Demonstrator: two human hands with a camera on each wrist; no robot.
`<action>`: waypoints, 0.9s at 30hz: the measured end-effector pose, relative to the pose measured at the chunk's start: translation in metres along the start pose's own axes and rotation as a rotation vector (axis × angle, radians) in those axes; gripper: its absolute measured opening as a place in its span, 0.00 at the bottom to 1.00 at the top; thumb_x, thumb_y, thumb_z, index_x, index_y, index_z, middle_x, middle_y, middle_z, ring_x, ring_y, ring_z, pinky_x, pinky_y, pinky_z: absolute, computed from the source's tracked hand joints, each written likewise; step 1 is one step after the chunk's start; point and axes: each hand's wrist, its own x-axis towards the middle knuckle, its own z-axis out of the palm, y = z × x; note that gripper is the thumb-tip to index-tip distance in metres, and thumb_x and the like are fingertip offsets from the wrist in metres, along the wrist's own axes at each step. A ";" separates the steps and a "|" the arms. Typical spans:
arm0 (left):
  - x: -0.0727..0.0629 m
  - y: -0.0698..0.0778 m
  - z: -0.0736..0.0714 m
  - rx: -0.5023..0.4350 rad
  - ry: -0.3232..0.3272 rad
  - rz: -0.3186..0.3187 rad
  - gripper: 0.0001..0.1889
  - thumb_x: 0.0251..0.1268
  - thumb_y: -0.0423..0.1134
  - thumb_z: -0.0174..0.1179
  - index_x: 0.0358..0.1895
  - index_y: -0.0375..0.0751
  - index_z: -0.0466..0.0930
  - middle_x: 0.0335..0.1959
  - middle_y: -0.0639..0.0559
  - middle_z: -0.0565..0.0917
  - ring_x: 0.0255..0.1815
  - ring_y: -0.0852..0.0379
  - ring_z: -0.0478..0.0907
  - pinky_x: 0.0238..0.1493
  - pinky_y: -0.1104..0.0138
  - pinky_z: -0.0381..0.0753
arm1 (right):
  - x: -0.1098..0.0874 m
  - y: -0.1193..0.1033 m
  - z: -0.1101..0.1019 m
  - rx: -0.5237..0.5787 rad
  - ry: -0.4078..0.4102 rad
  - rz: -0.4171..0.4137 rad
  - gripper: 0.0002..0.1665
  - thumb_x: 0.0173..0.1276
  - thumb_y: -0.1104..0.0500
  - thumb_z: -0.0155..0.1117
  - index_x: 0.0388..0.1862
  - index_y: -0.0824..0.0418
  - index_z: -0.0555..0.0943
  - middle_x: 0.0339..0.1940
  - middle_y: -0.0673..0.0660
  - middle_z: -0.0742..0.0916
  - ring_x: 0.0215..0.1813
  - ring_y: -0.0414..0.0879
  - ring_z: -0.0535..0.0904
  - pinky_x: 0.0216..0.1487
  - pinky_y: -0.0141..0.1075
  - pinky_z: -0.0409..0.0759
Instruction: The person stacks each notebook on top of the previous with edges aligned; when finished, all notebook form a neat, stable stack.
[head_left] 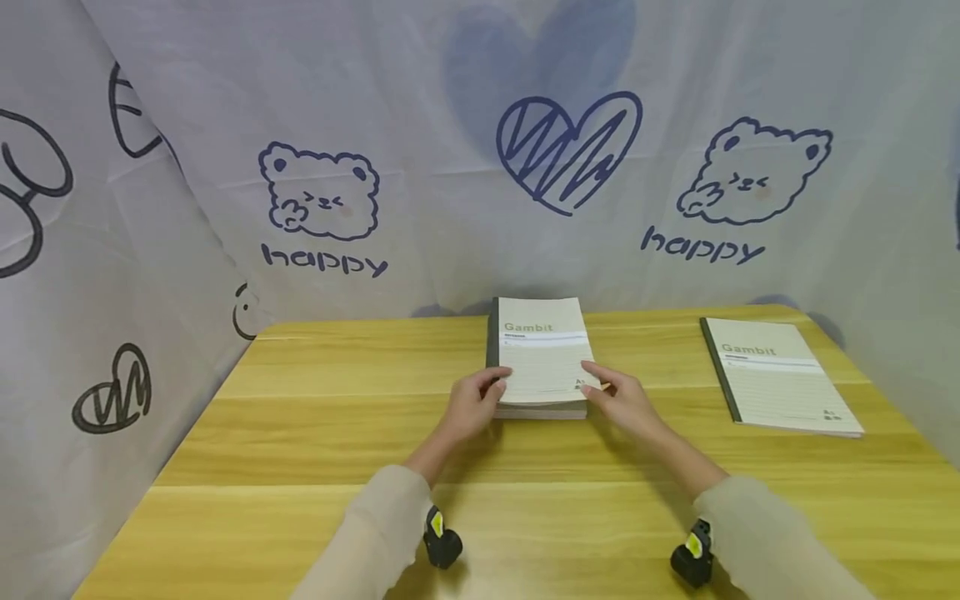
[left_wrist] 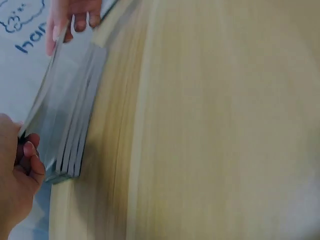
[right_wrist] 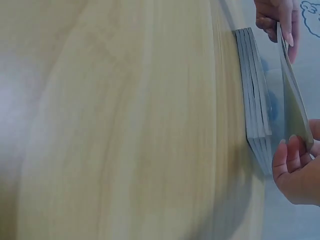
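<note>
Both hands grip a white notebook [head_left: 547, 354] marked "Gambit", with a dark spine along its left side. Thumb and fingers of the left hand [head_left: 474, 404] pinch its near left corner, while the right hand [head_left: 626, 404] pinches the near right corner. Below it lies a stack of several notebooks [head_left: 543, 412], their edges lined up. In the left wrist view a gap shows between the held notebook [left_wrist: 44, 92] and the stack [left_wrist: 82, 110]. The right wrist view shows the held notebook [right_wrist: 296, 95] bowed slightly, raised above the stack [right_wrist: 252, 85].
Another "Gambit" notebook [head_left: 780, 375] lies flat on the right side of the wooden table [head_left: 315, 433]. A white curtain [head_left: 435, 217] with bear and heart drawings hangs behind the table's far edge and along the sides. Each wrist carries a small black camera [head_left: 442, 542].
</note>
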 end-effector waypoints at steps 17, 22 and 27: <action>0.011 -0.021 -0.004 0.262 -0.010 0.057 0.14 0.69 0.32 0.49 0.53 0.35 0.78 0.25 0.44 0.80 0.19 0.61 0.63 0.32 0.69 0.72 | 0.012 0.006 0.028 0.018 0.090 0.064 0.26 0.65 0.64 0.57 0.63 0.68 0.70 0.34 0.58 0.75 0.27 0.38 0.65 0.26 0.26 0.67; 0.011 -0.019 0.000 0.450 -0.032 0.098 0.15 0.69 0.31 0.48 0.54 0.35 0.77 0.45 0.39 0.84 0.38 0.50 0.81 0.47 0.60 0.80 | 0.012 0.007 0.030 -0.007 0.085 0.063 0.26 0.66 0.65 0.55 0.63 0.69 0.69 0.30 0.54 0.70 0.30 0.41 0.63 0.30 0.28 0.64; 0.010 -0.015 0.002 0.662 -0.063 0.132 0.16 0.65 0.28 0.47 0.54 0.37 0.76 0.34 0.38 0.83 0.35 0.47 0.80 0.39 0.59 0.80 | 0.013 0.007 0.029 -0.001 0.066 0.086 0.26 0.67 0.65 0.54 0.64 0.69 0.68 0.35 0.58 0.73 0.32 0.43 0.62 0.34 0.30 0.63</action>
